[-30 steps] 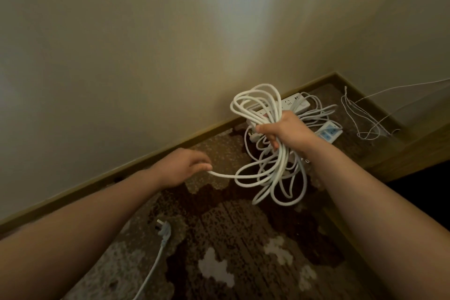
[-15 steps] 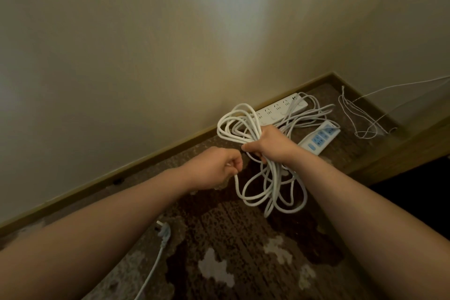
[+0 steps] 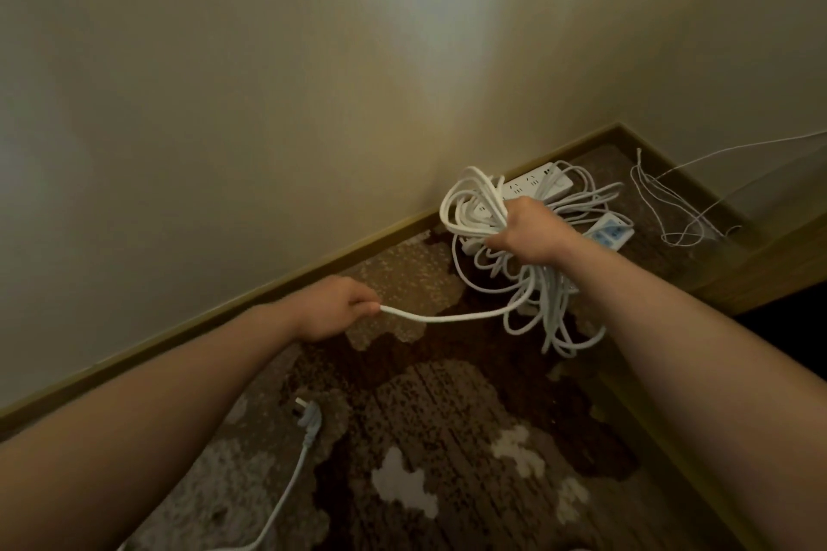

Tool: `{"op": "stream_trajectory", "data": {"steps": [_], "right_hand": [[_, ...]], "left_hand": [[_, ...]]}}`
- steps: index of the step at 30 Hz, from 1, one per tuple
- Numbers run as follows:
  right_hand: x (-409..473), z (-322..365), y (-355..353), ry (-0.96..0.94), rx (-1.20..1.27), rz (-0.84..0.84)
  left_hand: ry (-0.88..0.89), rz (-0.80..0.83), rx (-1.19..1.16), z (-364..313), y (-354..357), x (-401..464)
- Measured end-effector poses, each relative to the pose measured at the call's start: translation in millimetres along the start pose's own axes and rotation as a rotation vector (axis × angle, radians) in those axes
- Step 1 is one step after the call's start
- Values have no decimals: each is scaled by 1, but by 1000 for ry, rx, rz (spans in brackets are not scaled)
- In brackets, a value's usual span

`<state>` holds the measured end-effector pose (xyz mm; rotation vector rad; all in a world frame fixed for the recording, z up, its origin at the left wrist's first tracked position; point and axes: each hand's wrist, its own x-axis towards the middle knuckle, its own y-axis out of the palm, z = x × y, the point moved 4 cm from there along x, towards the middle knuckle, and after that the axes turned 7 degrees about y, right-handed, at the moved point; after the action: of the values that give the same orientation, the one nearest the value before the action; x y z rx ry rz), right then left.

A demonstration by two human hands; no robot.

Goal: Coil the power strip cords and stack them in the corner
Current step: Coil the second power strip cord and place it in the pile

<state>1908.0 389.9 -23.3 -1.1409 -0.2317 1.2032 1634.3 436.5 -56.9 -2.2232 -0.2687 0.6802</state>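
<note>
Patterned brown carpet [image 3: 447,438] runs to a wall corner edged by a baseboard [image 3: 313,271]. Right hand [image 3: 530,233] is clenched around the gathered loops of a white cord bundle [image 3: 528,291], holding it above the carpet in front of the corner. Left hand [image 3: 333,309] pinches a free strand [image 3: 447,318] that runs from the bundle's lower loops out to the left. Behind the bundle, a white power strip [image 3: 543,183] lies against the baseboard and a blue-faced strip [image 3: 611,233] lies just beside it. A plug [image 3: 309,416] lies on the carpet near the left forearm, its cord trailing toward the bottom edge.

Risk, as I judge it: the loops hang uneven, so pulling the strand could drag one out of the fist or knot the hanging tangle; slack could also snag on the strips below.

Half a second ago the two hands met at the bundle; now the left has drawn well away, with the strand stretched between.
</note>
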Motion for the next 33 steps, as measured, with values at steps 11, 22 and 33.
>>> {"op": "stream_trajectory", "data": {"steps": [11, 22, 33], "right_hand": [[-1, -9, -6, 47, 328, -9], [-19, 23, 33, -78, 620, 491], [-16, 13, 53, -47, 853, 696]], "left_hand": [[-42, 38, 123, 28, -7, -17], [236, -457, 212, -76, -37, 34], [131, -582, 49, -80, -38, 38]]}}
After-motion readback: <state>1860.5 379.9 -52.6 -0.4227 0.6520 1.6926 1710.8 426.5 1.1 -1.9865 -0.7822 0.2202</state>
